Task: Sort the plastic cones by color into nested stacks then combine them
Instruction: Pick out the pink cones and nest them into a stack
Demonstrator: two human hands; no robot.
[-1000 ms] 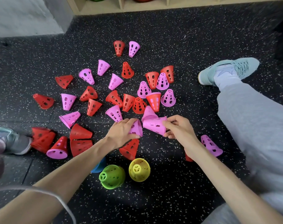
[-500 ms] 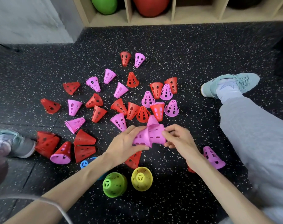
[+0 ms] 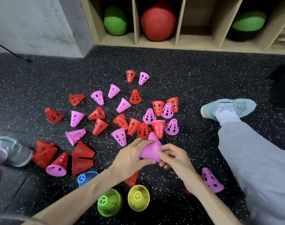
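Wooden cubby shelf (image 3: 177, 21) – red ball (image 3: 158, 20), speckled floor (image 3: 203, 75)

You will find no legible text, label, brand, number or sign anywhere in this view.
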